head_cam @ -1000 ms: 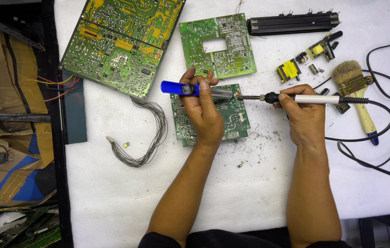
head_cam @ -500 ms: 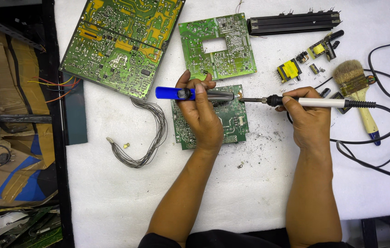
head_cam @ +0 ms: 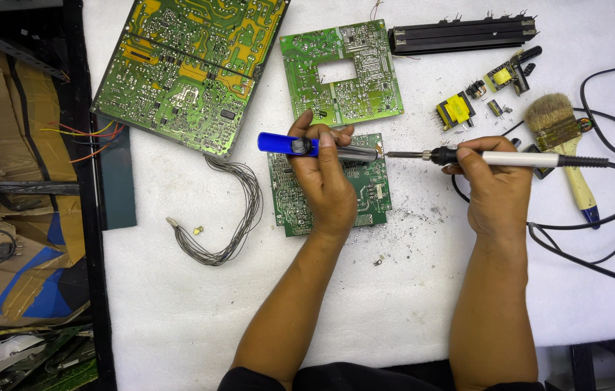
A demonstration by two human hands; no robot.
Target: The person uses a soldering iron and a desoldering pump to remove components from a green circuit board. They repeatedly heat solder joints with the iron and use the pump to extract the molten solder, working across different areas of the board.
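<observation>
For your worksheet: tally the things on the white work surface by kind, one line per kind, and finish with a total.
Green circuit boards: 3
Hand tools held, blue-handled desoldering pump in the left hand, soldering iron in the right hand: 2
Paintbrush: 1
Black finned heat sink: 1
Yellow-wrapped transformers: 2
Grey wire bundle: 1
Total: 10

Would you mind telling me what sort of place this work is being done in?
Most likely an electronics repair or salvage bench. The right hand holds a soldering iron, the left hand a blue desoldering pump over a green circuit board, and loose components lie on the white table.
</observation>
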